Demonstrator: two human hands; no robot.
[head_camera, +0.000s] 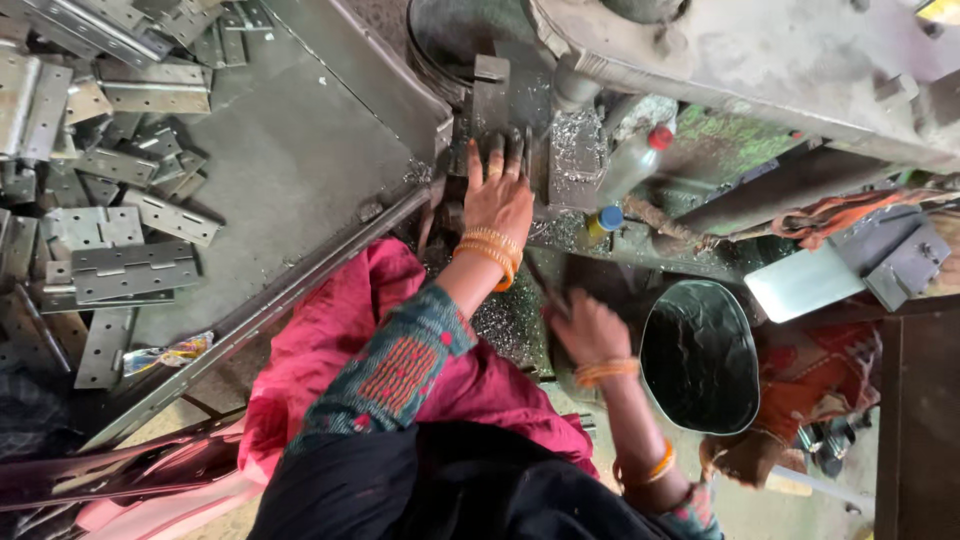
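Observation:
My left hand (497, 195) reaches forward in a teal patterned sleeve with orange bangles. Its fingers lie spread and flat on a grey metal piece (500, 110) on the machine bed, which is strewn with metal shavings (575, 140). My right hand (590, 330), blurred and also wearing orange bangles, is lower and closer to me. Its fingers curl around a thin dark lever (543, 285) beside the black round bucket (700, 355).
A pile of grey steel hinges (120, 240) covers the metal tray (290, 150) at left. Two plastic bottles, one red-capped (635, 160) and one blue-capped (603, 220), stand by the machine body (780, 60). Pink cloth (350, 320) covers my lap.

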